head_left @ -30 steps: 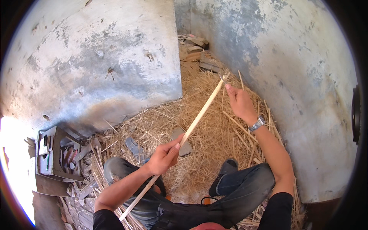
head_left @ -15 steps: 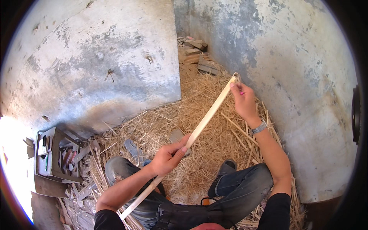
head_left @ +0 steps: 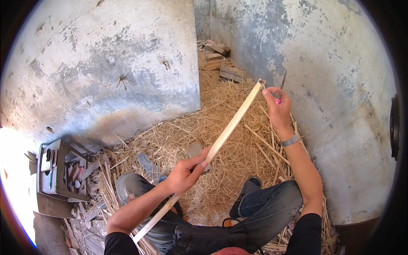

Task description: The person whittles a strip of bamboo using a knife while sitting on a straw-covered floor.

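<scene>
A long, pale bamboo strip (head_left: pixel 236 120) slants from beside my left thigh up to the far right. My left hand (head_left: pixel 185 173) is closed round its middle, thumb along the top. Close to the strip's far end, my right hand (head_left: pixel 278 111) is curled round a thin, dark blade-like tool (head_left: pixel 284 79), which points up past the fingers. A bright pink bit shows between those fingers; most of the tool is hidden in the palm. A small brownish curl or notch shows at the strip's tip. The right fingertips are just beside that end.
Straw-like shavings (head_left: pixel 221 102) cover the floor between my bent legs (head_left: pixel 272 202). Peeling walls (head_left: pixel 140 55) rise ahead and to the right. Bricks (head_left: pixel 221 50) lie in the far corner. At left stands a small wooden stand (head_left: pixel 59 170) with tools; loose strips (head_left: pixel 111 182) lie near it.
My right hand has shifted a little to the right, away from the strip's far end, and the dark tool now shows above it. The left hand and strip have hardly moved.
</scene>
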A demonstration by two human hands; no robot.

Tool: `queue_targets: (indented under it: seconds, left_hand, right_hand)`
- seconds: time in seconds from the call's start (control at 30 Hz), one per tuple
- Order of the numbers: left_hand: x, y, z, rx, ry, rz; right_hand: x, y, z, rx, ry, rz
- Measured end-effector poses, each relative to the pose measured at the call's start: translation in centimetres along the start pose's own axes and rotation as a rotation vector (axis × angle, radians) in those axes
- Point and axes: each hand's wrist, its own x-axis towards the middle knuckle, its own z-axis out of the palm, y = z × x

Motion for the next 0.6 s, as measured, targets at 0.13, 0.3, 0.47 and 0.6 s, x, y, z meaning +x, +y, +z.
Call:
queue_targets:
  seconds: [0.13, 0.3, 0.47, 0.6]
  left_hand:
    - [-0.1, 0.2, 0.0, 0.015, -0.013, 0.038]
    - [-0.2, 1.0, -0.1, -0.048, -0.042, -0.028]
    - [-0.4, 0.7, -0.3, -0.129, -0.066, -0.109]
    - [-0.3, 1.0, -0.3, -0.142, -0.073, -0.122]
  right_hand:
    - [-0.8, -1.6, 0.9, -0.084, -0.142, 0.07]
    - [-0.8, -0.3, 1.0, -0.084, -0.152, -0.049]
    - [-0.4, -0.4, 0.1, -0.191, -0.193, -0.122]
    - [-0.7, -0.9, 0.6, -0.252, -0.173, -0.205]
